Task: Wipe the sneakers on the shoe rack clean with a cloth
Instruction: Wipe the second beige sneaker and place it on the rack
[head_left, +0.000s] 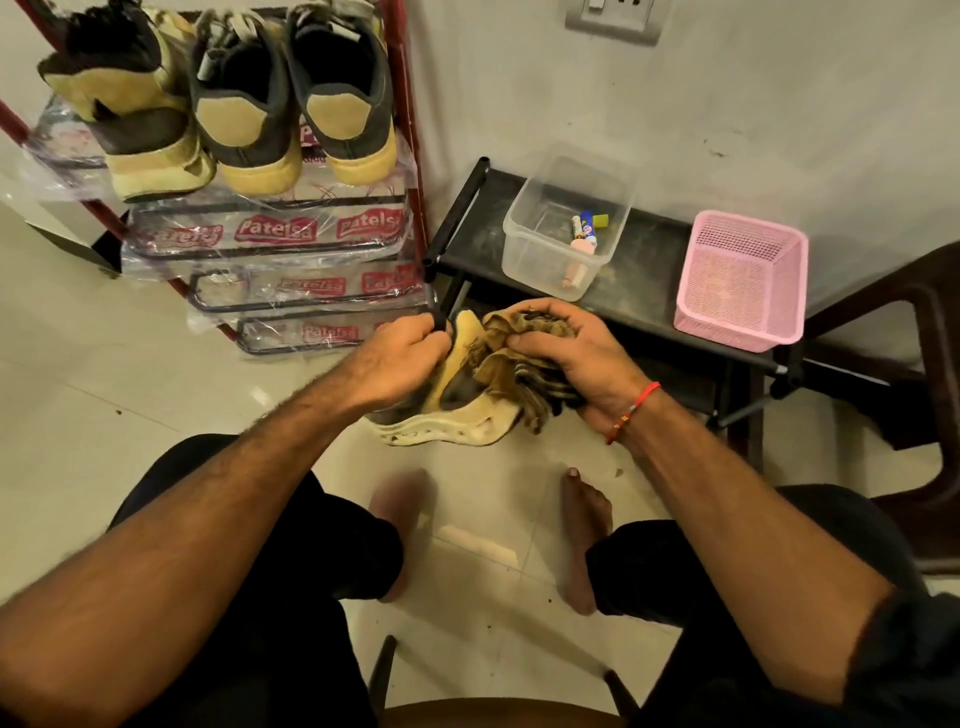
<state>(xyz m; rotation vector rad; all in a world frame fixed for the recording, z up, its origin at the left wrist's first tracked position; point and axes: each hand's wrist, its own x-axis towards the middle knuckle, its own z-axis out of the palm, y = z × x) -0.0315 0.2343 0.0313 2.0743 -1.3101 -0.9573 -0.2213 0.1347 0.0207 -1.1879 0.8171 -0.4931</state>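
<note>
Seated person, bare feet on tile floor. Left hand (400, 358) grips a tan-and-dark sneaker (457, 415), held in the air above the floor between the knees. Right hand (566, 353) clutches a bunched brown cloth (511, 374) pressed against it. Three more sneakers (244, 109) sit on the shoe rack's (410, 135) top shelf, heels outward.

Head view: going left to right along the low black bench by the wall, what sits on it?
Clear plastic tub holding small items, then a bare stretch of the low black bench, then the pink perforated plastic basket.
</note>
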